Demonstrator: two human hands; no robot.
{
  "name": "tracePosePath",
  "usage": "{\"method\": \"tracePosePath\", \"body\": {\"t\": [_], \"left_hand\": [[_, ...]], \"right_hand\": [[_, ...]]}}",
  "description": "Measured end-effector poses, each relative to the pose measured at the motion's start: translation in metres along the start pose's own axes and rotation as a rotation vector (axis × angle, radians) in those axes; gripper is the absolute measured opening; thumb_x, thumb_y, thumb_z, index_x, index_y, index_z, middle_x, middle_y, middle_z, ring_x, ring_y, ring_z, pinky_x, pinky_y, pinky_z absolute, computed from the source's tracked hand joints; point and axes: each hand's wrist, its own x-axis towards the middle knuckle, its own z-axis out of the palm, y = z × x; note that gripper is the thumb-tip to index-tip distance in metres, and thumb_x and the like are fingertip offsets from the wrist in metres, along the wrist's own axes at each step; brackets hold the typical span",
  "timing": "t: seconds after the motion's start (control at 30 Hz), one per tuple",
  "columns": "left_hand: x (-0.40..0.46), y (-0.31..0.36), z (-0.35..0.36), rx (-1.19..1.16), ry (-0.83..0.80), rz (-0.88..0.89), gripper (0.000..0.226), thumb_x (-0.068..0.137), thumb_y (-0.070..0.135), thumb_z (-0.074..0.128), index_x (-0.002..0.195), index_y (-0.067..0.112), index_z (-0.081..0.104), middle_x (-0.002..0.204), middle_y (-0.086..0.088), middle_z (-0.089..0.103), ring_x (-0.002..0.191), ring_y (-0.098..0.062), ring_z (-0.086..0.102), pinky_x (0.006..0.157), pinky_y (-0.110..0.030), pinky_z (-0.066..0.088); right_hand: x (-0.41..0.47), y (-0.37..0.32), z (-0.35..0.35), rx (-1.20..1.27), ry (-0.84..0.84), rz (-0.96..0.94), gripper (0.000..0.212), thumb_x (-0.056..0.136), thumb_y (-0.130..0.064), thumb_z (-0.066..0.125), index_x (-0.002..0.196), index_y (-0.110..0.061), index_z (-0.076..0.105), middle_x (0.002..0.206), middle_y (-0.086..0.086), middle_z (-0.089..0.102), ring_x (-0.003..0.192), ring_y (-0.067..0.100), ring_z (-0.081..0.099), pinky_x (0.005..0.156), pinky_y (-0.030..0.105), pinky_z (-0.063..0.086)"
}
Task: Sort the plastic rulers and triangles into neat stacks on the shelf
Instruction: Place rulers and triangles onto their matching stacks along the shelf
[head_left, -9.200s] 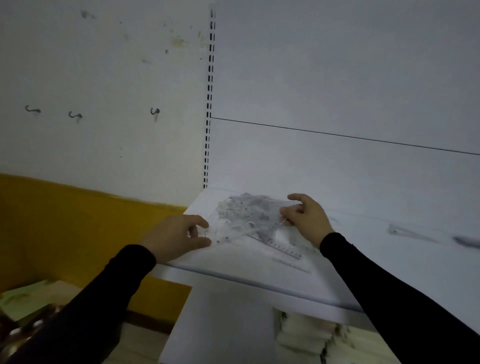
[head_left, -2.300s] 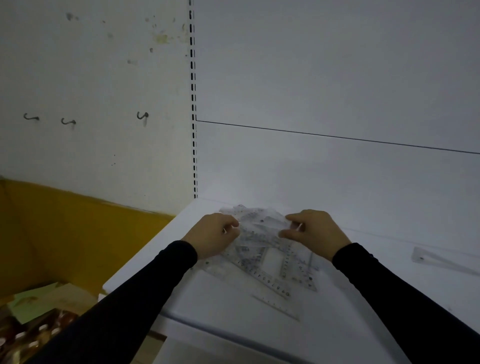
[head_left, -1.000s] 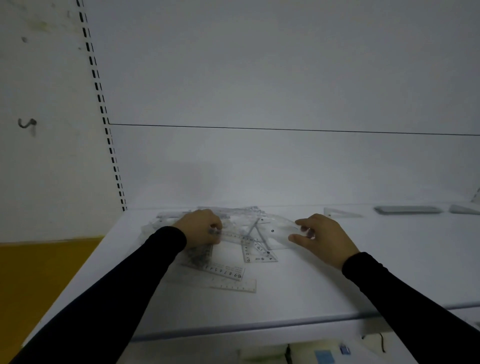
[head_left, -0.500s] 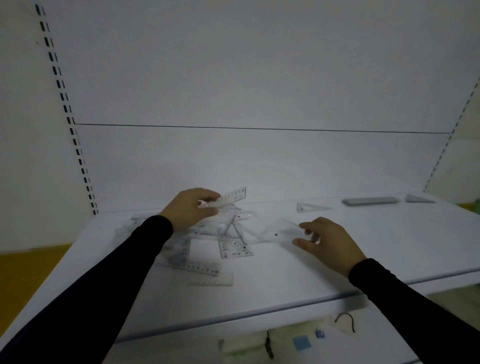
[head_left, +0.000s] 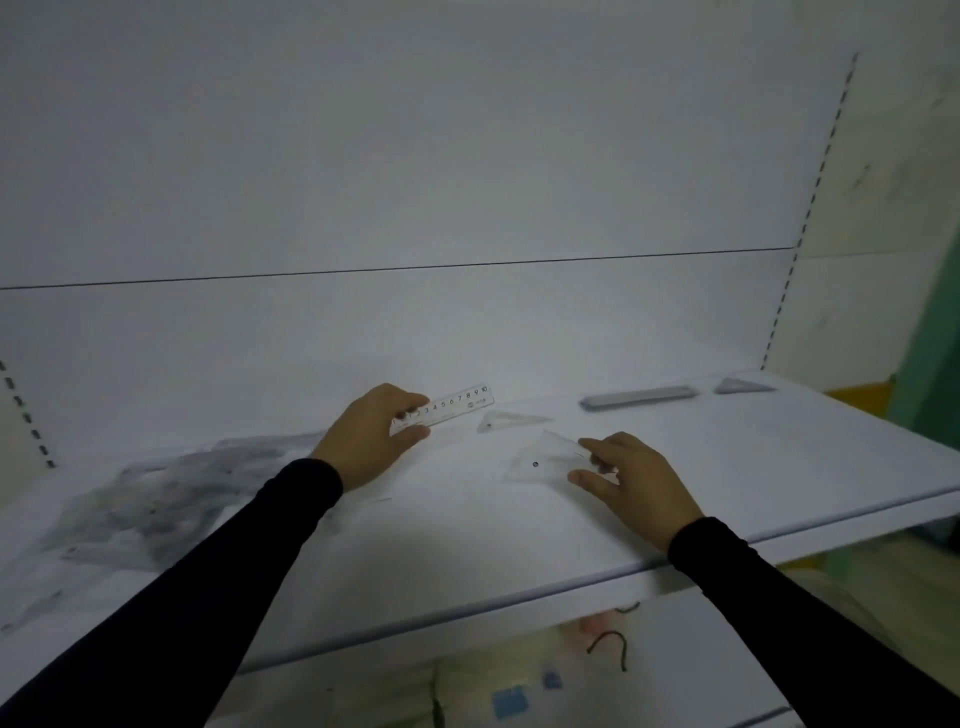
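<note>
Your left hand (head_left: 371, 434) pinches a short clear ruler (head_left: 444, 410) by its near end, lifted off the shelf (head_left: 675, 499) with the numbered end reaching right and away from the grip. Your right hand (head_left: 631, 480) pinches a clear triangle (head_left: 543, 460) by its right corner, so the sheet spreads left of that grip, low over the shelf; whether it touches the shelf is unclear.

Just beyond both grips lies a single small triangle (head_left: 511, 420). Farther right of the right grip, near the back, sit a flat stack of rulers (head_left: 636, 399) and beside it a triangle pile (head_left: 740, 385), well apart from your hands.

Left of the left grip, behind your forearm, the jumbled heap (head_left: 156, 499) of clear pieces is blurred but large.

By the look of it, you have only begun: two small stacks started, two pieces in hand, and most of the heap yet to sort.
</note>
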Motion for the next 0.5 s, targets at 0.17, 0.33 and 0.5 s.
{"method": "tracePosePath", "body": {"t": [0.17, 0.33, 0.5], "left_hand": [[0.037, 0.073, 0.058, 0.053, -0.047, 0.026, 0.035, 0.089, 0.032, 0.062, 0.122, 0.02, 0.06, 0.108, 0.0, 0.059, 0.093, -0.013, 0.054, 0.081, -0.023, 0.039], [0.079, 0.128, 0.108, 0.062, -0.09, -0.003, 0.039, 0.086, 0.034, 0.065, 0.122, 0.019, 0.061, 0.109, 0.002, 0.06, 0.091, -0.009, 0.053, 0.08, -0.02, 0.037], [0.125, 0.162, 0.155, 0.045, -0.123, -0.017, 0.038, 0.087, 0.032, 0.065, 0.121, 0.019, 0.06, 0.111, 0.0, 0.058, 0.097, -0.015, 0.054, 0.081, -0.022, 0.036]], "right_hand": [[-0.009, 0.083, -0.049, 0.002, 0.001, 0.03, 0.047, 0.086, -0.039, 0.062, 0.127, -0.017, 0.057, 0.097, -0.006, 0.056, 0.087, 0.007, 0.052, 0.08, 0.016, 0.036], [-0.016, 0.156, -0.093, 0.002, 0.01, 0.105, 0.046, 0.086, -0.04, 0.062, 0.127, -0.019, 0.057, 0.098, -0.005, 0.056, 0.089, 0.008, 0.052, 0.08, 0.016, 0.035], [-0.013, 0.21, -0.12, -0.018, 0.03, 0.147, 0.046, 0.087, -0.04, 0.061, 0.128, -0.02, 0.056, 0.1, -0.006, 0.055, 0.092, 0.007, 0.051, 0.082, 0.015, 0.033]]}}
